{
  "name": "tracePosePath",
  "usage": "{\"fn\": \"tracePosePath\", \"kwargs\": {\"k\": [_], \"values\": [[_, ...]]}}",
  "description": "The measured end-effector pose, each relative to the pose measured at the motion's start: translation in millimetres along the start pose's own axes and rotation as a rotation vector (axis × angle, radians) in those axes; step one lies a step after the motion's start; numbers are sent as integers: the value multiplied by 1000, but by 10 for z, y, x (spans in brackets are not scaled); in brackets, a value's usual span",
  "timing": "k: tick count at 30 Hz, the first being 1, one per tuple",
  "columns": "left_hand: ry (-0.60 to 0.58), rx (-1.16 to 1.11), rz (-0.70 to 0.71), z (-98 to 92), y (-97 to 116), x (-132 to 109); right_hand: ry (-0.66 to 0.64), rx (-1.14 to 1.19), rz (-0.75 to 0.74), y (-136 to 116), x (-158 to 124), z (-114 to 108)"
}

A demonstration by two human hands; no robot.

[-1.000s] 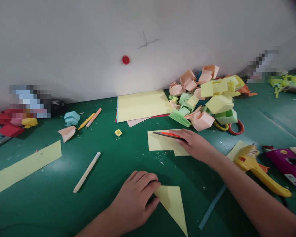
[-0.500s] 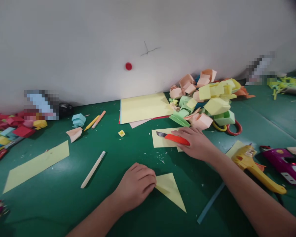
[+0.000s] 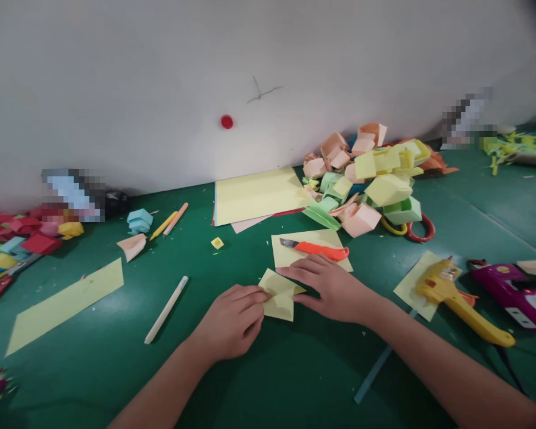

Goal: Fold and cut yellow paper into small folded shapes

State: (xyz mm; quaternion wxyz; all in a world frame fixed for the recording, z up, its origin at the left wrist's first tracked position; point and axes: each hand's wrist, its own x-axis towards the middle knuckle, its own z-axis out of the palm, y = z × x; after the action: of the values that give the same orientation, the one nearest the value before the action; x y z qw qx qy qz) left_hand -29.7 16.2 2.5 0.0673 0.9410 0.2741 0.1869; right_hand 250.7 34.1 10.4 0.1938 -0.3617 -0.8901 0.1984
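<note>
A small pale yellow sheet of paper (image 3: 280,307), creased and partly opened, lies between both hands over the green table. My left hand (image 3: 234,319) pinches its left side, fingers closed. My right hand (image 3: 335,286) has thumb and fingers around its right corner, the index finger stretched along the far edge. Just beyond them an orange box cutter (image 3: 321,249), blade out, rests on another yellow sheet (image 3: 286,256). To the left lies a whitish stick-like pen (image 3: 166,310).
Folded paper pieces (image 3: 390,189) are heaped at the back right beside scissors (image 3: 421,227). A yellow glue gun (image 3: 467,307) and a purple device (image 3: 511,295) stand right. A stack of paper (image 3: 259,196) leans near the wall; a long yellow strip (image 3: 67,304) lies left.
My right hand has left the box cutter on the sheet and come down to the small paper. The triangular fold has been partly opened and turned between both hands.
</note>
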Motion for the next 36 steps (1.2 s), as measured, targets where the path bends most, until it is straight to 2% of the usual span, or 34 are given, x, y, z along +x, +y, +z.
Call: {"fn": "tracePosePath", "kwargs": {"k": [2, 7, 13, 17, 20, 26, 36], "values": [[-52, -85, -7, -42, -20, -2, 0, 11, -3, 41, -5, 3], [-11, -239, 27, -106, -72, -9, 5, 43, -31, 67, -9, -6], [-46, -330, -63, -71, -108, -42, -23, 14, -8, 38, -1, 73], [1, -386, -124, -75, -122, -41, -61, 22, -1, 52, -14, 42], [36, -355, -151, -56, -113, -22, -90, 26, 7, 87, -32, 5], [79, -224, -56, 22, -69, -21, -133, 25, -2, 191, -87, -86], [70, -101, -4, 18, -10, -2, -159, 40, -18, 233, -97, -131]]}}
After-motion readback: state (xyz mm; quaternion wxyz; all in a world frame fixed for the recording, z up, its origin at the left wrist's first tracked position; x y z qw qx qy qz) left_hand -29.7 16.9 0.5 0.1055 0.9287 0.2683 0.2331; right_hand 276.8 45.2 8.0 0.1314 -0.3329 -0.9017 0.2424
